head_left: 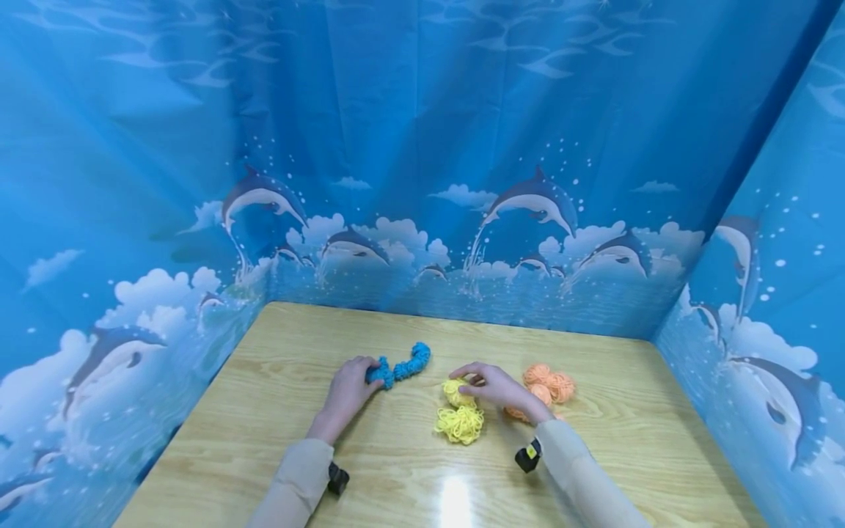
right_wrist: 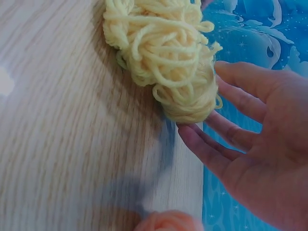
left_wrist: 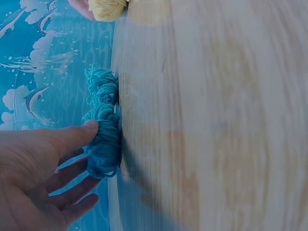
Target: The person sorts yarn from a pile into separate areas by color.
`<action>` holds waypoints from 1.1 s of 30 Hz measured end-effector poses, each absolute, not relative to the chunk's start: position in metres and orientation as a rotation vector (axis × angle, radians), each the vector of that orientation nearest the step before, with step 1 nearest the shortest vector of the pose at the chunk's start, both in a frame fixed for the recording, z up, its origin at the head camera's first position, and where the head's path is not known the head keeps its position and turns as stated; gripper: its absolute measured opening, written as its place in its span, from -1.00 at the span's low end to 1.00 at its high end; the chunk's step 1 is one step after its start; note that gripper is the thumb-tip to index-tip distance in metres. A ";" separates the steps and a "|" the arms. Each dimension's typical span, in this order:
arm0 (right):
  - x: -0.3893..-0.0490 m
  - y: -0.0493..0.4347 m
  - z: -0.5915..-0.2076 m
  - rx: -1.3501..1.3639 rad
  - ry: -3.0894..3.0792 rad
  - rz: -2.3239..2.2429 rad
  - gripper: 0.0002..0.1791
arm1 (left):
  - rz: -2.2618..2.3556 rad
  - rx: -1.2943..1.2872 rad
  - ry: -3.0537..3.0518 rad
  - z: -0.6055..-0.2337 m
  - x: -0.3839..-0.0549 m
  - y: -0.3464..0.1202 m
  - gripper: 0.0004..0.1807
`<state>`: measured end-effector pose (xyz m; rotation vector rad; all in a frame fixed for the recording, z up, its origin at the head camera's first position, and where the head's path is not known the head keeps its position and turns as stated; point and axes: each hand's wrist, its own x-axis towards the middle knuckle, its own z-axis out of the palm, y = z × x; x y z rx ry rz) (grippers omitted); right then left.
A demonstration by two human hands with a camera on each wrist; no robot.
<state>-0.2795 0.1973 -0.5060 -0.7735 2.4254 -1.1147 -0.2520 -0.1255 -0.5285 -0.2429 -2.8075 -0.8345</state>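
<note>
A twisted blue yarn bundle (head_left: 412, 362) lies on the table, bent in the middle. My left hand (head_left: 350, 387) holds its near-left end; in the left wrist view the thumb presses the blue yarn (left_wrist: 103, 139) and the other fingers are partly behind it. To the right lies yellow yarn (head_left: 460, 424), a rounder clump at the far end and loose loops at the near end. My right hand (head_left: 491, 385) pinches the far clump, thumb and fingers about it. Seen from the right wrist, the fingertips touch the end of the yellow yarn (right_wrist: 187, 103).
Several peach yarn balls (head_left: 560, 387) sit right of the yellow yarn, partly hidden by my right forearm. The wooden table (head_left: 370, 469) reaches back to a blue dolphin-print curtain (head_left: 422, 147), which also hangs along both sides.
</note>
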 end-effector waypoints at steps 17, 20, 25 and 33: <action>-0.281 0.193 -0.508 -0.757 2.438 -1.133 -0.61 | -0.895 -0.188 -2.847 -0.528 -0.253 -0.121 -0.29; -0.280 0.193 -0.509 -0.756 2.444 -1.131 -0.61 | -0.902 -0.196 -2.869 -0.530 -0.254 -0.120 -0.29; -0.279 0.191 -0.510 -0.733 2.462 -1.139 -0.62 | -0.901 -0.209 -2.864 -0.531 -0.254 -0.119 -0.36; -0.278 0.191 -0.508 -0.741 2.460 -1.162 -0.63 | -0.945 -0.190 -2.839 -0.527 -0.253 -0.117 -0.37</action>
